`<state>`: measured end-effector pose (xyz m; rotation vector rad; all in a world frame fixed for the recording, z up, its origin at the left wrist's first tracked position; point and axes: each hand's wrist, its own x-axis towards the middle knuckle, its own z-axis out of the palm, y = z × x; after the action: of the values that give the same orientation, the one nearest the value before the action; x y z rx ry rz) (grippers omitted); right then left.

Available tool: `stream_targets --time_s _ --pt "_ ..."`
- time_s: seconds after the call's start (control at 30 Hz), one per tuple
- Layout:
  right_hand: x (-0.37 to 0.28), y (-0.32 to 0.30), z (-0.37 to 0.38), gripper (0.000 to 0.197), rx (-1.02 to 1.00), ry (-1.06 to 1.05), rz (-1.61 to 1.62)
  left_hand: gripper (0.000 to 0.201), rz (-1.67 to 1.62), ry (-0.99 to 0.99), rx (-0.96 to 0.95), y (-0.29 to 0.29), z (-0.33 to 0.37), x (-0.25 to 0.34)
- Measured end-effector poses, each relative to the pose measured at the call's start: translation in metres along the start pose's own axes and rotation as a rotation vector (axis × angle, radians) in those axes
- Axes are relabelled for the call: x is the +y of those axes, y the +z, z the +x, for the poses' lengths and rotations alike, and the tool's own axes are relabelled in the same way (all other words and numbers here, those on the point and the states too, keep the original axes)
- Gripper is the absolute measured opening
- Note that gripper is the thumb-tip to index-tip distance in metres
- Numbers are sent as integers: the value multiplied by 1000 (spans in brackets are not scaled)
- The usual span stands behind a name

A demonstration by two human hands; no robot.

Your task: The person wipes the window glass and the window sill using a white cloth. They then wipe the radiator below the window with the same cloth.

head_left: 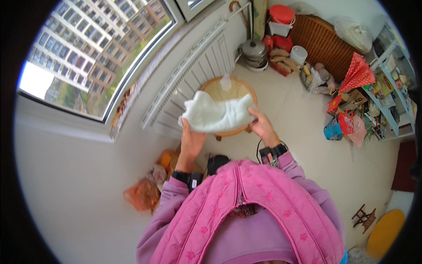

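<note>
A pale white, soft folded cloth (217, 115) is stretched between my two hands, with its upper edge uneven. My left hand (191, 141) grips its left end, the thumb lying along the near side. At the other end my right hand (263, 126) pinches the cloth's edge. Beneath and beyond the cloth stands a round wicker table (239, 91), partly covered from view by it. A small clear plastic piece (226, 82) shows over the table's far part. The fingers behind the cloth are hidden.
A white radiator (195, 66) runs under the window on the left. Pots (255, 53) and a red-lidded bucket (281, 22) stand at the back. Cluttered shelves (393, 97) line the right. An orange plastic bag (143, 194) lies by the left wall.
</note>
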<state>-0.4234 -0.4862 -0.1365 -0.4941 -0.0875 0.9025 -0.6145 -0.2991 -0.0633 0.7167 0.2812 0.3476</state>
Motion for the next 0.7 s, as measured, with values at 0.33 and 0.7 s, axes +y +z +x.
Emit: stream_targets --time_s 0.33,0.7 --pt "-5 30 -6 40 76 57 17 46 -42 78 256 -6 -10 8" --pt "9 -11 -32 49 -143 -238 -912 51 -242 25 124 10 -19 20"
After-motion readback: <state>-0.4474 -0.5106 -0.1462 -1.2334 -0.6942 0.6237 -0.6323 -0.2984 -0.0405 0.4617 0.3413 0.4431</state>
